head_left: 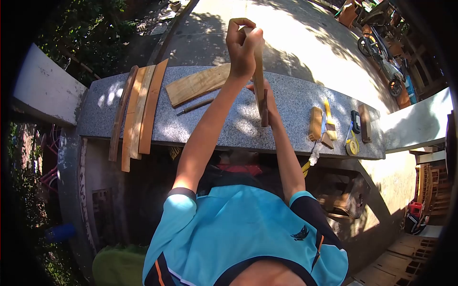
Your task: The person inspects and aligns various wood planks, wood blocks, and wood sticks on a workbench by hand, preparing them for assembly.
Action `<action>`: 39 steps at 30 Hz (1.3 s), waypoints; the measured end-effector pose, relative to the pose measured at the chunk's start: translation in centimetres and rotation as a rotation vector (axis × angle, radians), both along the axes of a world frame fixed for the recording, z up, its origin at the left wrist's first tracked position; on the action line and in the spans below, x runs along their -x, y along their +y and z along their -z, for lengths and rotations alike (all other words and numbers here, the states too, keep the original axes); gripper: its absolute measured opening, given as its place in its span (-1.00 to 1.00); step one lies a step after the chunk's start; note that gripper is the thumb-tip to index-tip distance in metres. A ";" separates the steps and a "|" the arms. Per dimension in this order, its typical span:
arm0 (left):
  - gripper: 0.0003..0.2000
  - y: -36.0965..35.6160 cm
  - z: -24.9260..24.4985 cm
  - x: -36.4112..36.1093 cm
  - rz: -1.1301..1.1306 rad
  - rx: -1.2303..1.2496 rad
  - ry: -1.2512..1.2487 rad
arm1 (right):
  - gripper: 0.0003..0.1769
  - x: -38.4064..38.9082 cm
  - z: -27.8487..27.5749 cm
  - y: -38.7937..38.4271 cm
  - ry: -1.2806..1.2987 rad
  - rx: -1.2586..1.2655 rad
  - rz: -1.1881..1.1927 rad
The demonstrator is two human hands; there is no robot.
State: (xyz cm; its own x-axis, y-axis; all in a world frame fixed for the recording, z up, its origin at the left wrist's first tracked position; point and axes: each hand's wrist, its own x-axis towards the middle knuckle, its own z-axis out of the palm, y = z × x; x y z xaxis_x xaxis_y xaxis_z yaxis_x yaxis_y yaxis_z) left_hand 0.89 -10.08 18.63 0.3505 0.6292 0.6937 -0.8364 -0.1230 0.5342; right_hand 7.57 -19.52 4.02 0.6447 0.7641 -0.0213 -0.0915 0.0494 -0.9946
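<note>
While upright on counter [214,128], strip [259,71] in clenched fingers of left hand [243,47]; right hand [271,102] fingers unclear.

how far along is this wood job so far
Done, it seems: three long strips and a flat board lie on the granite counter. In hand: the left hand grips the top of a wooden strip stood on end, the right hand against its lower part. Likely left: the brush and tape measure lie untouched.
</note>
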 end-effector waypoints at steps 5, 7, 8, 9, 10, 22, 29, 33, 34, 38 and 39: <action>-0.78 -4.4 -1.5 -0.4 0.089 0.018 0.017 | -0.47 2.1 -15.0 0.5 -0.010 -0.356 0.114; -0.83 -4.8 -0.7 -1.0 -0.195 -0.090 0.083 | -0.45 2.4 -19.2 0.2 -0.425 -0.530 0.088; -0.85 -4.8 -0.4 -1.2 -0.295 -0.149 0.130 | -0.45 2.4 -19.2 0.5 -0.361 -0.554 0.022; -0.81 -4.7 -0.6 -1.4 -0.394 -0.173 0.072 | -0.45 2.4 -19.2 0.7 -0.295 -0.575 -0.041; -0.78 -4.6 -0.8 -1.0 -0.396 -0.117 0.140 | -0.45 2.0 -17.4 0.7 -0.181 -0.559 -0.157; -0.73 -5.6 -2.4 -0.9 -0.432 -0.005 0.196 | -0.19 1.4 -19.5 1.0 -0.126 -0.556 -0.074; -0.72 -2.8 -1.7 1.0 -0.326 0.142 0.197 | -0.14 -1.6 -1.3 1.2 0.096 -0.061 -0.103; -0.71 -3.2 -1.9 0.8 -0.257 0.131 0.180 | -0.31 0.9 -7.9 0.5 0.045 -0.037 0.016; -0.72 -3.5 -1.8 0.6 -0.263 0.114 0.212 | -0.25 0.8 -11.1 0.6 0.022 -0.116 -0.016; -0.83 -4.9 -2.0 -0.6 -0.292 0.084 0.153 | -0.11 0.4 -21.9 1.3 -0.230 -0.549 -0.199; -0.83 -4.8 -1.9 -0.6 -0.336 0.067 0.162 | -0.11 0.7 -21.7 1.4 -0.174 -0.509 -0.192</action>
